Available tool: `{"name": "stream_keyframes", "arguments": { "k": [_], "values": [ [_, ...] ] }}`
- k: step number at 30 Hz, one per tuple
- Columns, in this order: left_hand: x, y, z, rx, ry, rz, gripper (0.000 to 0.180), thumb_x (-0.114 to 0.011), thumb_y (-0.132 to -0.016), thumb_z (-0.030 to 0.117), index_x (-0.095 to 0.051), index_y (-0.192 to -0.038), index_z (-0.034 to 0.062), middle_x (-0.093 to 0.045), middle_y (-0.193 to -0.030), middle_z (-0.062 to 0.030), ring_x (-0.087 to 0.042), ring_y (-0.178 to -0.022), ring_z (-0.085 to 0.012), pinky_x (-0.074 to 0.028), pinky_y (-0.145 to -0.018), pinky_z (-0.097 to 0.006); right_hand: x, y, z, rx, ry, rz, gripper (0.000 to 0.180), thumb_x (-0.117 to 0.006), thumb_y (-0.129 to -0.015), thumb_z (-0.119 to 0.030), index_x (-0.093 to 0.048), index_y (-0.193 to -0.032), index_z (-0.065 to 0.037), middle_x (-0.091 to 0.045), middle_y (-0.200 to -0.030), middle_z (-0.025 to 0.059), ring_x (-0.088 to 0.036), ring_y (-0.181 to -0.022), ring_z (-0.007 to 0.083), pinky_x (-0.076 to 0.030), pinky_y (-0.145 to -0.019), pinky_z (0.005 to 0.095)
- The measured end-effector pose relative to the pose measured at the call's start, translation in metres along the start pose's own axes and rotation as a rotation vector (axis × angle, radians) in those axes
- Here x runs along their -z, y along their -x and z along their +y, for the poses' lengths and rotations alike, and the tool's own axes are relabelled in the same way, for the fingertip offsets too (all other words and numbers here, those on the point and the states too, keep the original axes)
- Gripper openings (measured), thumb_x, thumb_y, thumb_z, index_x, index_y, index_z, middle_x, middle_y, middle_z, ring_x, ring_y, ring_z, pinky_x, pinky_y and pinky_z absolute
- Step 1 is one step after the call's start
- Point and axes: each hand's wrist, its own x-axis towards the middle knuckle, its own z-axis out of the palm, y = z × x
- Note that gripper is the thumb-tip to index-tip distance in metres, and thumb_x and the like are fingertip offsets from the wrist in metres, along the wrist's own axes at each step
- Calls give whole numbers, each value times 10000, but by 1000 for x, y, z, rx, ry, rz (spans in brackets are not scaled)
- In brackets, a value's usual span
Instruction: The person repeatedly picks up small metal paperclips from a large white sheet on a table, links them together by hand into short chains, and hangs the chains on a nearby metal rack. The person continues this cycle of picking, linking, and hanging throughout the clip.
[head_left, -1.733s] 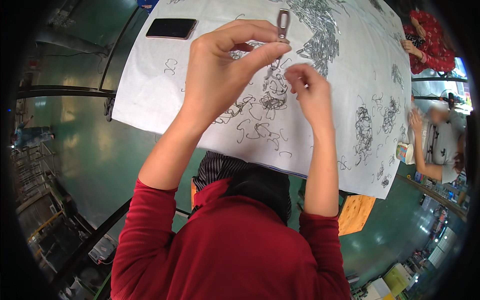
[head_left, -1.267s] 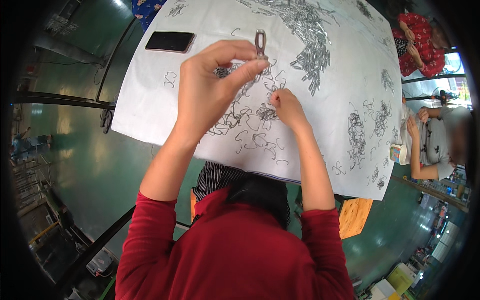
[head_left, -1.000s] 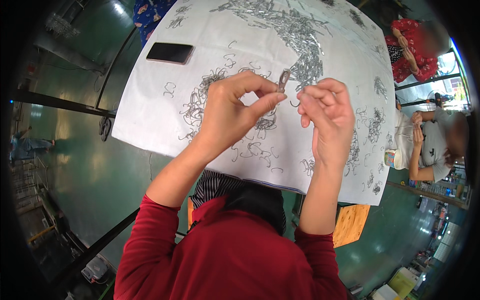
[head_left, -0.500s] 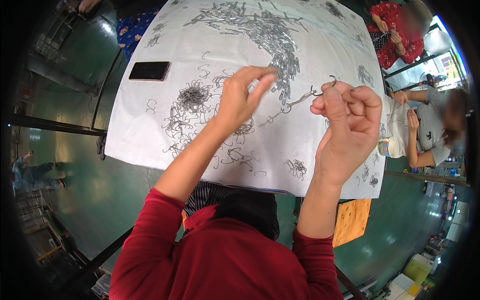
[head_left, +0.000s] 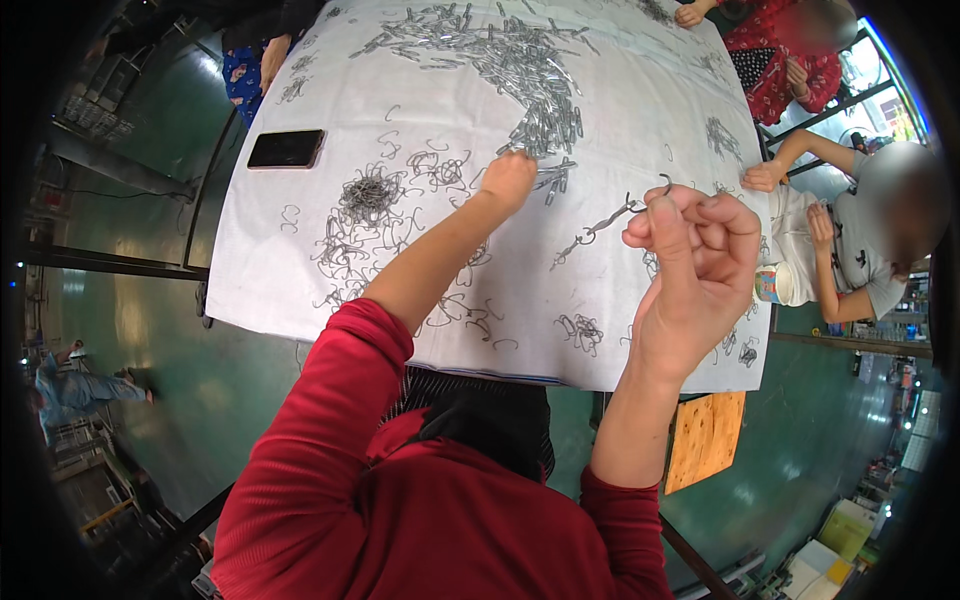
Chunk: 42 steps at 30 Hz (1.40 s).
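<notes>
My right hand (head_left: 695, 250), raised over the right part of the table, pinches a short chain of wire hooks and metal links (head_left: 605, 220) between thumb and fingers. A curved hook end (head_left: 666, 183) sticks up above the thumb, and the rest of the chain dangles to the left. My left hand (head_left: 510, 182) reaches forward to the near end of a heap of slim, shiny metal links (head_left: 545, 105). Its fingers are bent together at the heap's edge, and whatever is between them is hidden. Loose bent wire hooks (head_left: 355, 245) lie scattered left of my left forearm, with a denser clump (head_left: 370, 195) among them.
A dark phone (head_left: 286, 149) lies on the white-covered table (head_left: 250, 240) at the left. A small hook pile (head_left: 580, 333) sits near the front edge. Co-workers sit along the right side, one in red (head_left: 810, 85), one in grey (head_left: 870, 185), beside a white tub (head_left: 775, 284).
My left hand has moved forward to the link heap, its fingers now drawn together. My right hand stays nearly in place with the chain. At the right, a co-worker's arm now reaches to the table.
</notes>
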Motion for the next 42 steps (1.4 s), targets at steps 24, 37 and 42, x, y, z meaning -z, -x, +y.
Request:
{"name": "stream_keyframes", "arguments": {
  "k": [24, 37, 42],
  "values": [
    [281, 90, 9, -5, 1407, 92, 286, -635, -885, 127, -628, -1130, -21, -687, -938, -92, -603, -738, -86, -473, -621, -202, -57, 12, 16, -38, -23, -194, 234, -672, -817, 36, -490, -963, 13, -626, -848, 124, -623, -669, 136, -545, -603, 250],
    [294, 110, -3, -52, 1426, -26, 232, -690, -811, 108, -650, -1003, -16, -685, -818, -59, -606, -754, -85, -463, -684, -225, -71, 7, 22, -43, -158, -390, 238, -651, -824, 58, -481, -985, 21, -639, -867, 144, -627, -686, 143, -545, -605, 248],
    [299, 103, -14, -119, 1494, -218, 321, -681, -830, 86, -573, -1113, -21, -677, -881, -70, -619, -778, -105, -478, -750, -244, -73, 5, 17, -74, -221, -443, 237, -650, -815, 73, -481, -972, 17, -637, -861, 141, -625, -686, 140, -544, -601, 247]
  ]
}}
